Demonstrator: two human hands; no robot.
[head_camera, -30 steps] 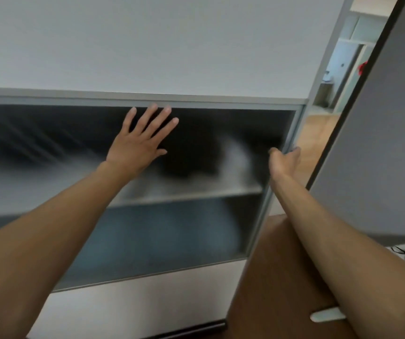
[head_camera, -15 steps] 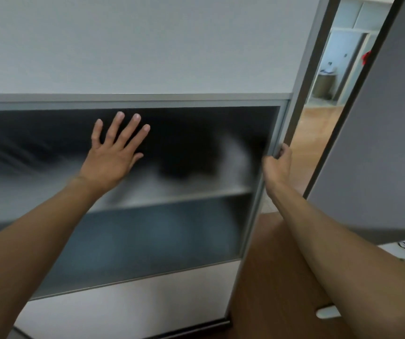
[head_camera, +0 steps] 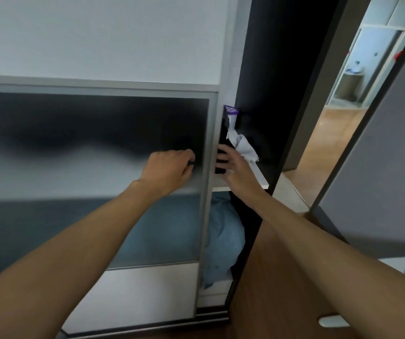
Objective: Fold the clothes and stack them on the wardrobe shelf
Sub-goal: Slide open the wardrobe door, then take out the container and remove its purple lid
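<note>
The wardrobe's sliding door (head_camera: 94, 148), with a frosted glass panel, stands partly slid to the left. In the gap beside it a white shelf (head_camera: 257, 177) shows, with a crumpled white cloth (head_camera: 245, 148) on it. Below that shelf lies a bundle of light blue cloth (head_camera: 223, 236). My left hand (head_camera: 169, 167) rests against the glass near the door's right frame, fingers curled and holding nothing. My right hand (head_camera: 233, 170) is at the door's edge, its spread fingers pressing on a dark upright strip (head_camera: 222, 140) there.
A purple and white box (head_camera: 231, 111) stands at the top of the dark strip. To the right are the wardrobe's dark side wall (head_camera: 282, 94), a grey door leaf (head_camera: 380, 179) and an open doorway onto a wooden floor (head_camera: 328, 133). A brown surface (head_camera: 270, 302) lies below.
The sliding door has moved left and opened a gap onto the shelves. My left hand's fingers went from spread flat to curled. My right hand followed the door's edge leftward.
</note>
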